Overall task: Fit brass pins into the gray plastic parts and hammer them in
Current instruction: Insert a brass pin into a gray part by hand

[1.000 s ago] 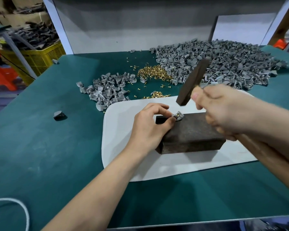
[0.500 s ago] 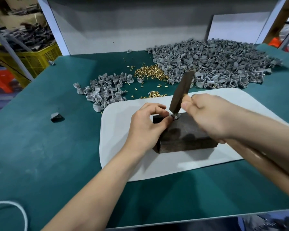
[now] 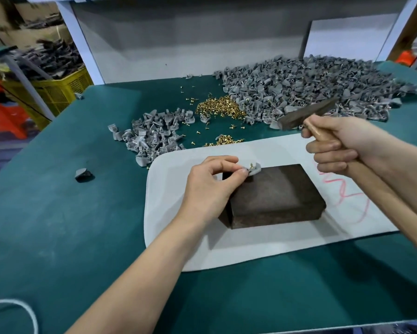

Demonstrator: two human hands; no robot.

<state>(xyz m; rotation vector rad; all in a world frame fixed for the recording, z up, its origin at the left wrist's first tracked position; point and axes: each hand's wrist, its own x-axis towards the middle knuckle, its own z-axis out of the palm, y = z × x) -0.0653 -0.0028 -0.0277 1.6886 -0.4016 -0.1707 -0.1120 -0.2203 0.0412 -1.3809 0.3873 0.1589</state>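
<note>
The left hand [image 3: 209, 186] pinches the part [image 3: 254, 168] at the block [image 3: 274, 196] far-left corner; the right hand [image 3: 342, 145] grips the hammer [image 3: 306, 115], poised to its right. Best strike the pin [image 3: 251, 165] squarely, missing fingertips.

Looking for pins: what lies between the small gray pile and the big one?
A heap of brass pins, loose ones scattered around it, between the small pile and the big pile, shown in the head view.

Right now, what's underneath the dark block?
The white mat lies under the dark block, and the mat sits on the green table. The patch of mat beneath the block is hidden, and the left hand covers the block's left edge.
</note>
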